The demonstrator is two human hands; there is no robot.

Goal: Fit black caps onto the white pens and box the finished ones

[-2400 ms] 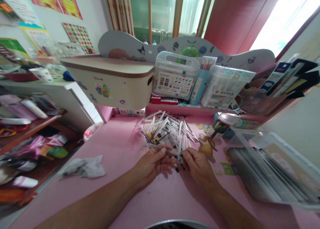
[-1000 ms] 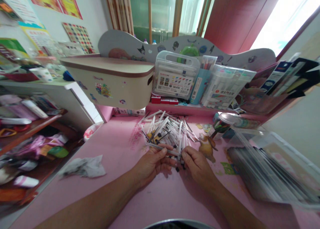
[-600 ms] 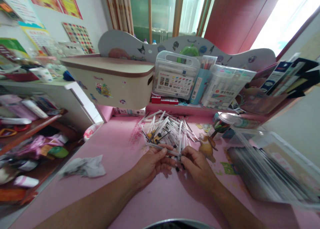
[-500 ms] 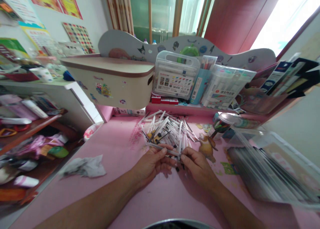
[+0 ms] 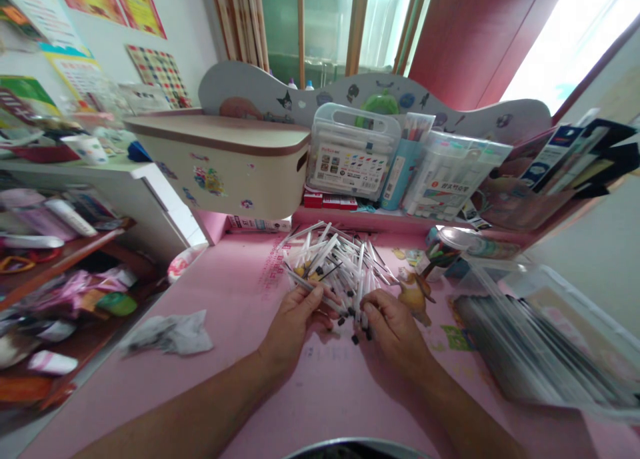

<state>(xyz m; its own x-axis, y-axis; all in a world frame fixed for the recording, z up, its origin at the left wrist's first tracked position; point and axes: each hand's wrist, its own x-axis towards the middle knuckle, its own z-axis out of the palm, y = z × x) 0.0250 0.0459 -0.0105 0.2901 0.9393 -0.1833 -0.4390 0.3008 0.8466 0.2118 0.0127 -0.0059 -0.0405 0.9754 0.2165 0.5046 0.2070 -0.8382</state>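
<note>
On the pink desk lies a loose heap of slim white and clear pen tubes point(image 5: 327, 252), some with dark rods among them. My left hand point(image 5: 300, 315) is at the near left side of the heap, its thumb and fingers closed on a slim clear pen tube point(image 5: 303, 282) that slants down to the right. My right hand point(image 5: 393, 322) is at the near right side, thumb pressed to the curled fingers; whatever is in that pinch is too hidden to name. Small black caps point(image 5: 355, 339) lie between the two hands.
A clear plastic box point(image 5: 545, 279) full of slim dark-tipped sticks stands at the right. A crumpled white tissue point(image 5: 170, 333) lies at the left. Behind the heap, a lidded cream bin point(image 5: 230, 179) and marker cases point(image 5: 350, 159) line the shelf. A jar of pens point(image 5: 443, 252) stands right of the heap.
My hands have come apart: the left has drawn left with the tube, and the right has shifted slightly right. The far end of the tube has left the right fingers.
</note>
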